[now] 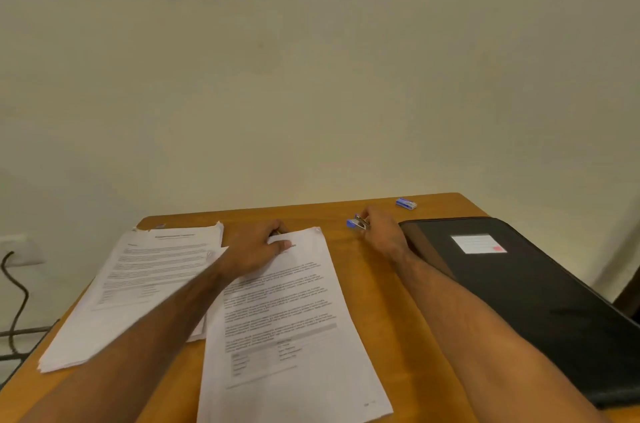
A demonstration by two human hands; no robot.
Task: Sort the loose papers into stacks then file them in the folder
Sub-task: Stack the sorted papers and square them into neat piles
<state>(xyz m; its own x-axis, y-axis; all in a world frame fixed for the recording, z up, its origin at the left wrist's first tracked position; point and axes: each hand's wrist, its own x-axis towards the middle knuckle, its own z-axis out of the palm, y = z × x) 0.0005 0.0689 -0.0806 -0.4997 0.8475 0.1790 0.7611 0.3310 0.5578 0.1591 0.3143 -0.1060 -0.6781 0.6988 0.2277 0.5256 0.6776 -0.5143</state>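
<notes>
On the wooden desk (374, 284), left hand (256, 251) pinches the middle paper stack (291, 318); right hand (382, 232) grips a stapler (358, 223).

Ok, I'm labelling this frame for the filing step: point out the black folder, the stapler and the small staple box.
black folder (540, 301), head view, on its bare cover.
stapler (354, 223), head view, on its blue end beside the right hand (382, 232).
staple box (406, 203), head view, on its top face.

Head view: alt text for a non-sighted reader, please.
A person's left hand grips the top edge of the middle paper stack on a wooden table, while the right hand holds a small blue stapler. A second paper stack lies at left, a closed black folder at right.
</notes>
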